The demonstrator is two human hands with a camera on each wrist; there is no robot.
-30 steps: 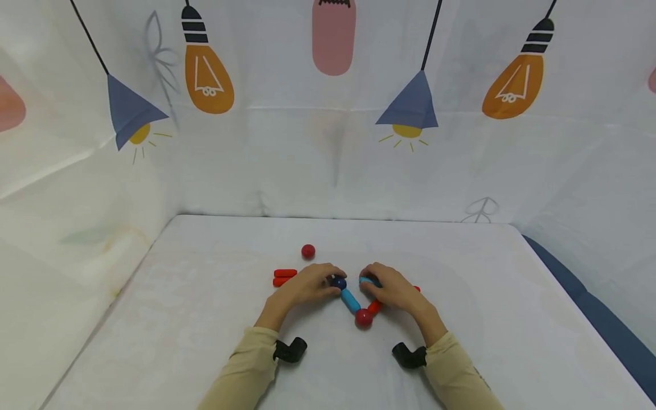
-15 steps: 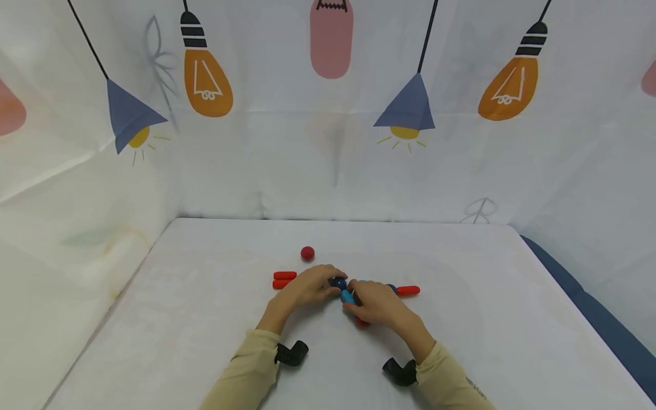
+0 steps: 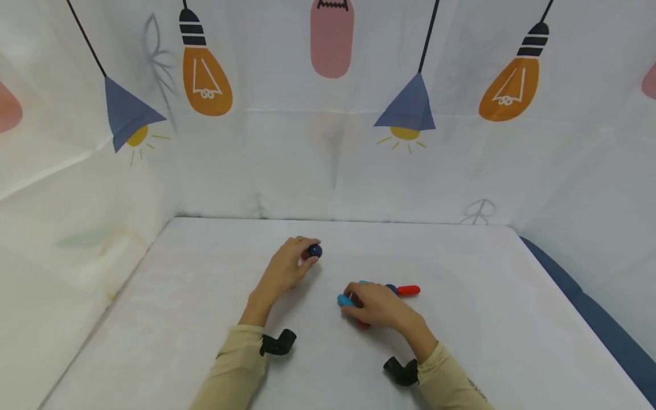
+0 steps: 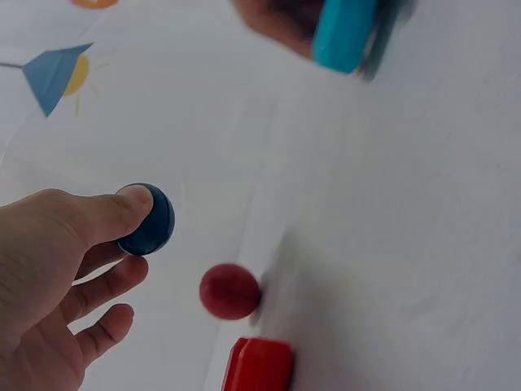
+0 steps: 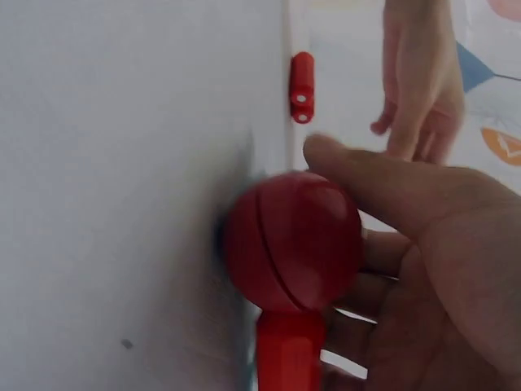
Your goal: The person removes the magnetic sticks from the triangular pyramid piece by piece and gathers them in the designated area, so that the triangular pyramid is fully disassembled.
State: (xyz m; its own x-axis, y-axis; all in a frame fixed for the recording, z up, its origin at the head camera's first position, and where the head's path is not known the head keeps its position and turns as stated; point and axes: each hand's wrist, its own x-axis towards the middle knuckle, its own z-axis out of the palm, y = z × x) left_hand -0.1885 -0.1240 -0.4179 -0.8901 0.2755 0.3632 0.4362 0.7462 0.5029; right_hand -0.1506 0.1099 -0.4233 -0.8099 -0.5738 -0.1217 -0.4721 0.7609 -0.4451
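Note:
At the far middle of the table, my left hand [image 3: 282,270] pinches a dark blue ball [image 4: 151,220] between thumb and fingers, lifted off the table. A red ball [image 4: 229,291] sits close by it. My right hand [image 3: 376,304] curls over a light blue rod [image 3: 345,300] from a ball-and-rod building set, its thumb along the near side. That rod joins a larger-looking red ball [image 5: 293,240], from which a red rod [image 5: 289,350] extends under the right palm. Most of this assembly is hidden by the hand in the head view.
Right of the right hand, another dark blue ball [image 3: 392,288] has a red rod [image 3: 409,291] on it. A second light blue rod [image 3: 363,281] shows behind the fingers. Two loose red rods [image 5: 302,81] lie at the left, covered by the left hand in the head view.
My left hand has carried the dark blue ball away from the light blue rod, up and left toward the red ball. The right hand moved left onto that rod and has stayed there.

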